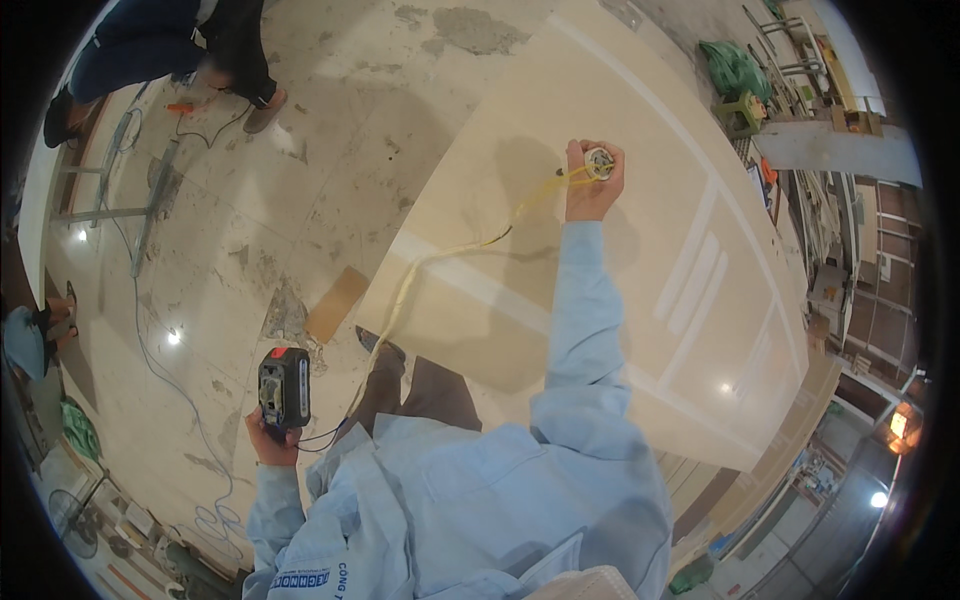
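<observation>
My left hand [272, 438], low on the left, is closed around the bottom of a black tool battery [285, 390] with a red part on top. Thin dark wires come away beside that hand. My right hand [594, 195] reaches far ahead with its fingers wrapped around a small round fitting [599, 163], white at the rim and grey inside; its exact kind is unclear. Yellow wires join this fitting to a pale cable [420, 262], which hangs in a curve back toward my body.
Beneath my right arm lies a large pale board [500, 190] with whitish strips. A brown sheet piece [337, 304] rests on the worn floor. Another person [160, 45] is at the upper left, near a metal frame [155, 200]. A blue-grey cord [160, 365] trails along the left.
</observation>
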A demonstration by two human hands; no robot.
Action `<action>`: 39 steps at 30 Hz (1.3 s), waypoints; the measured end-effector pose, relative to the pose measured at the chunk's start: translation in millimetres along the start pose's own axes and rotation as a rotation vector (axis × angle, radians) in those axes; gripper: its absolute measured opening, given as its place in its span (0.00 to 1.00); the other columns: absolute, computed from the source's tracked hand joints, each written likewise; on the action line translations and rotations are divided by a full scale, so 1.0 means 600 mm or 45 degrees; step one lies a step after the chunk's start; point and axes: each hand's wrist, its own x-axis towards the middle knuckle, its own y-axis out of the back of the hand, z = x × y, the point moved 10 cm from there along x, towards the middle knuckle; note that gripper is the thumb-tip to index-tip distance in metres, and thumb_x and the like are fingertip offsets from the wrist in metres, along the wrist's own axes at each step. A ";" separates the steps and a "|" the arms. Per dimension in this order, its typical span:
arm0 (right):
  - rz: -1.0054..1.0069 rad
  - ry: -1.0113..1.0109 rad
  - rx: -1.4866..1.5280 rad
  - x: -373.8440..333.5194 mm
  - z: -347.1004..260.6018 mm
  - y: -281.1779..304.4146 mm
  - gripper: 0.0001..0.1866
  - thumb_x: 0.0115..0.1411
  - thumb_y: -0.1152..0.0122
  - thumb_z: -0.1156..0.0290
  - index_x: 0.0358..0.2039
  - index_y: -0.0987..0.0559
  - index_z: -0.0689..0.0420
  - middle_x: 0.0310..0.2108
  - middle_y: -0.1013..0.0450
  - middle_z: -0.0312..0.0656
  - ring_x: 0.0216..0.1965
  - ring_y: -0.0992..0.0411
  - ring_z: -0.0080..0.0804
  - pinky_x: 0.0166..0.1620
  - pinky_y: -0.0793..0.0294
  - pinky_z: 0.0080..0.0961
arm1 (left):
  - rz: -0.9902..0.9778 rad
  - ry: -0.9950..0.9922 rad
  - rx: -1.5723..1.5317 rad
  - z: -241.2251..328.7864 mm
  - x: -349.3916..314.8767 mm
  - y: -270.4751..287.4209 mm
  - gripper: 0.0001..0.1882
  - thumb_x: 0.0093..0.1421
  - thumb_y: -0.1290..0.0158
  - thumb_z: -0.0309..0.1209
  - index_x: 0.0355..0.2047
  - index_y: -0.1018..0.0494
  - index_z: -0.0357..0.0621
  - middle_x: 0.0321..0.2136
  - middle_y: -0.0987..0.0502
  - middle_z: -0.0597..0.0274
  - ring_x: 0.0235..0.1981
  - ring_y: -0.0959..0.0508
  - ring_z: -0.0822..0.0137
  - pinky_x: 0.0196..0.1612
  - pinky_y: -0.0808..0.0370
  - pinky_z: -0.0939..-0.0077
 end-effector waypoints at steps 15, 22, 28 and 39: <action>0.040 0.110 -0.005 -0.073 -0.026 0.026 0.17 0.53 0.30 0.80 0.38 0.29 0.58 0.32 0.26 0.39 0.32 0.28 0.24 0.31 0.25 0.21 | -0.022 -0.012 -0.036 -0.001 -0.007 0.031 0.24 0.59 0.52 0.51 0.43 0.25 0.45 0.31 0.19 0.60 0.12 0.34 0.72 0.12 0.41 0.81; -0.005 0.117 -0.135 -0.092 -0.011 0.033 0.17 0.53 0.29 0.79 0.38 0.30 0.57 0.31 0.25 0.39 0.31 0.28 0.23 0.31 0.24 0.20 | -0.079 -0.060 -0.027 -0.001 -0.007 0.034 0.23 0.60 0.52 0.51 0.44 0.26 0.45 0.30 0.19 0.60 0.11 0.35 0.73 0.12 0.42 0.82; 0.035 -0.105 -0.052 -0.110 0.014 0.045 0.16 0.54 0.30 0.79 0.38 0.29 0.58 0.31 0.26 0.39 0.30 0.28 0.22 0.30 0.24 0.20 | -0.073 -0.109 -0.012 0.002 -0.017 0.037 0.23 0.60 0.52 0.51 0.44 0.26 0.46 0.31 0.20 0.61 0.12 0.34 0.73 0.12 0.42 0.82; -0.003 0.062 0.052 -0.150 -0.008 0.053 0.15 0.54 0.30 0.79 0.38 0.28 0.58 0.32 0.26 0.39 0.29 0.28 0.23 0.31 0.24 0.20 | -0.077 -0.144 -0.051 -0.005 -0.013 0.070 0.21 0.60 0.51 0.50 0.41 0.25 0.46 0.30 0.20 0.63 0.12 0.36 0.74 0.12 0.44 0.82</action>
